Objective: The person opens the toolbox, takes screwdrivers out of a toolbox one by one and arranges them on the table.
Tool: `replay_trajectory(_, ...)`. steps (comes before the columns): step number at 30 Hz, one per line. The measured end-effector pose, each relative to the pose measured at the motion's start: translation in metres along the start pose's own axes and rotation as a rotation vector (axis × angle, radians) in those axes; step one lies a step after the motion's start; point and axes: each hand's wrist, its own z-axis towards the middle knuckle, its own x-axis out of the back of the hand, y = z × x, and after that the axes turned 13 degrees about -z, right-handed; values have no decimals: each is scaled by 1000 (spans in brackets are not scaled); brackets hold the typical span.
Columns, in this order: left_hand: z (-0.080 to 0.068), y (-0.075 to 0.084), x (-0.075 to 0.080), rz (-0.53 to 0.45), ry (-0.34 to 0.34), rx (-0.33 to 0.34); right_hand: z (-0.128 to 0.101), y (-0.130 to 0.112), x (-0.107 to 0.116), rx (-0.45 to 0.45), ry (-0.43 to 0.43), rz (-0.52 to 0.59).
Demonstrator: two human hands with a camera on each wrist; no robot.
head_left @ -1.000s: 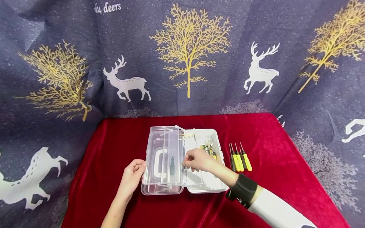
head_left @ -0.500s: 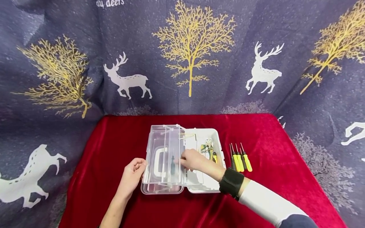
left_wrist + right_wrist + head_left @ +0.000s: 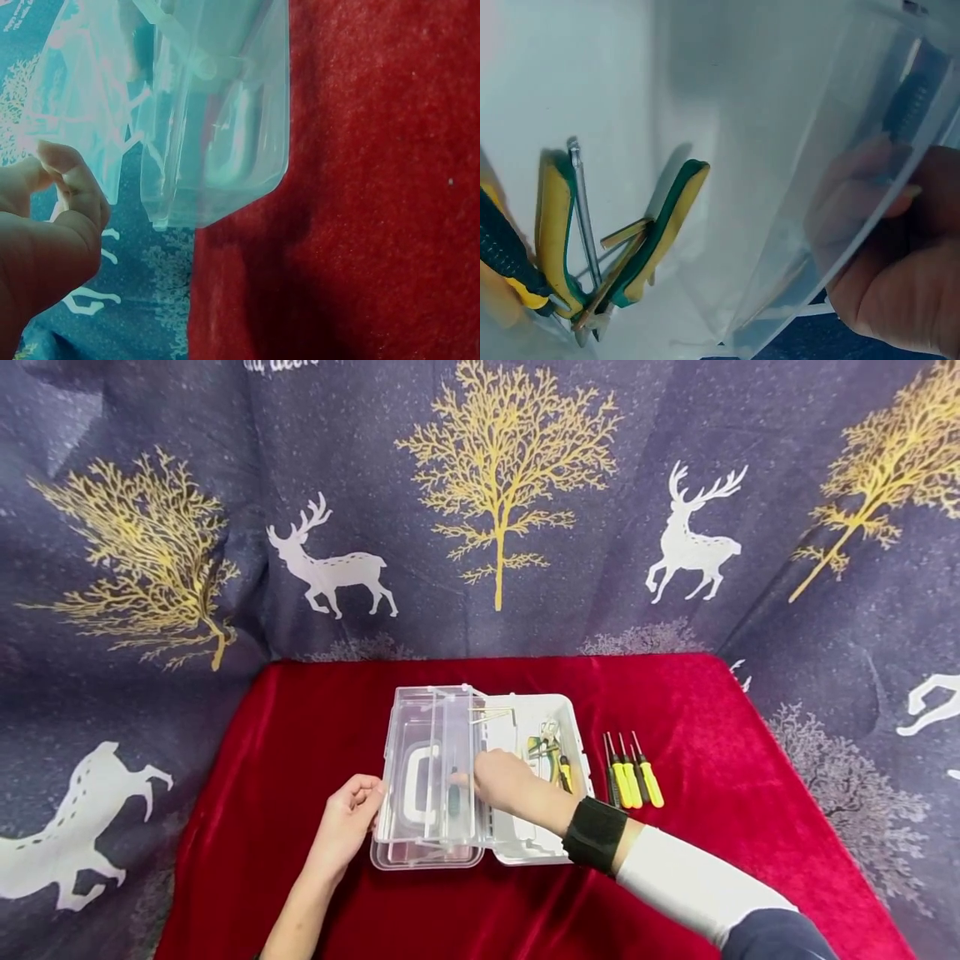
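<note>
here, in the head view, a clear plastic toolbox [image 3: 480,777] is lying open on the red table [image 3: 300,735], its transparent lid and tray [image 3: 438,777] folded out to the left of the white base [image 3: 551,847]. the right hand [image 3: 504,783] is reaching over the base to the tray, where a small dark-handled screwdriver [image 3: 453,795] is lying; the fingers are curling at the tool, though whether they are already pinching it cannot be told from this view. the left hand [image 3: 347,820] is resting against the lid's left edge, fingers loosely bent and touching the plastic. the screwdriver is judged light, rigid and not fragile, with a ribbed handle offering the surest place to take hold; the thin-walled box is likely to slide on the velvet unless steadied. four yellow-handled screwdrivers [image 3: 632,777] are lying side by side just right of the box.

in the left wrist view, the left hand [image 3: 45,247] is sitting beside a corner of the clear lid [image 3: 217,135], fingers relaxed, enclosing nothing.

in the right wrist view, the right hand [image 3: 896,262] is showing through the tray wall, its fingertips [image 3: 900,196] closing together just below the ribbed dark handle [image 3: 911,97]; contact is not plainly shown. green-and-yellow pliers [image 3: 637,240] are lying in the white base near another yellow-and-black handle [image 3: 506,262].
</note>
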Motion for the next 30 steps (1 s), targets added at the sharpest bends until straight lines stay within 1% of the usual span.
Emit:
replay_trajectory(2, -1, 1, -1, -1, 4, 5, -1, 0, 4, 10, -18, 28)
replay_trajectory(5, -3, 2, -1, 0, 14, 8, -2, 2, 7, 13, -92, 101)
replay_trajectory(9, -4, 3, -1, 5, 16, 4, -2, 6, 10, -25, -199, 193)
replay_trajectory(13, -4, 4, -2, 11, 7, -17, -1, 10, 12, -47, -249, 233)
replay_trajectory(16, -4, 4, -2, 13, 5, -39, -2, 12, 14, -42, -251, 243)
replay_trajectory(21, -4, 3, -2, 9, -2, -56, -5, 13, 14, -56, -216, 242)
replay_trajectory(30, -6, 5, -4, 10, 9, -46, -12, 17, 15, -96, -192, 241)
